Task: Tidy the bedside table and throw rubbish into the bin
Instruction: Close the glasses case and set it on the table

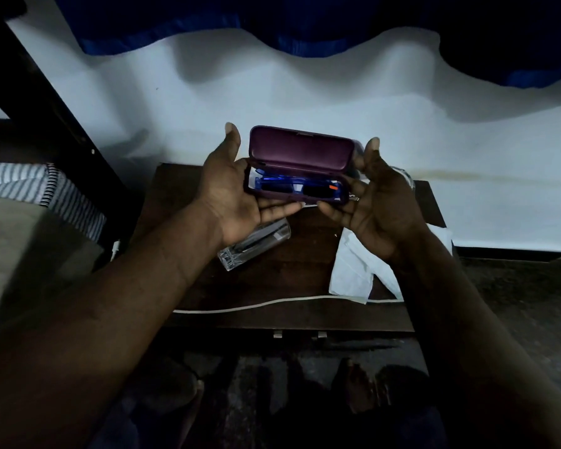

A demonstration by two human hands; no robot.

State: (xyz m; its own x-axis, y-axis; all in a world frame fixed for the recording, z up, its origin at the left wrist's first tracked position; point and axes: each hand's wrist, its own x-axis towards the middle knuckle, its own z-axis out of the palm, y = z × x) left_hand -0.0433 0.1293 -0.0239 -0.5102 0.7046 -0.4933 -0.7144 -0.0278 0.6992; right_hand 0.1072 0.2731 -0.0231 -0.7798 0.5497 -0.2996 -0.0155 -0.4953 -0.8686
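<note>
Glasses case [300, 150] open over the desk [272, 280].
I'm gripping it with left hand [237, 192] and right hand [381, 205], fingers [280, 209] curling underneath, glasses [292, 188] inside.

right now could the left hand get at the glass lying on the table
Likely not yet: the left hand helps hold the open glasses case. The glass lies bare just below it.

Open purple glasses case [300, 150] held above the dark wooden surface [289, 264], lid upright, folded blue glasses [297, 187] inside, clear glass [255, 243] lying on its side, crumpled white tissue [353, 270] at right, white cable [256, 305] across the front
</note>
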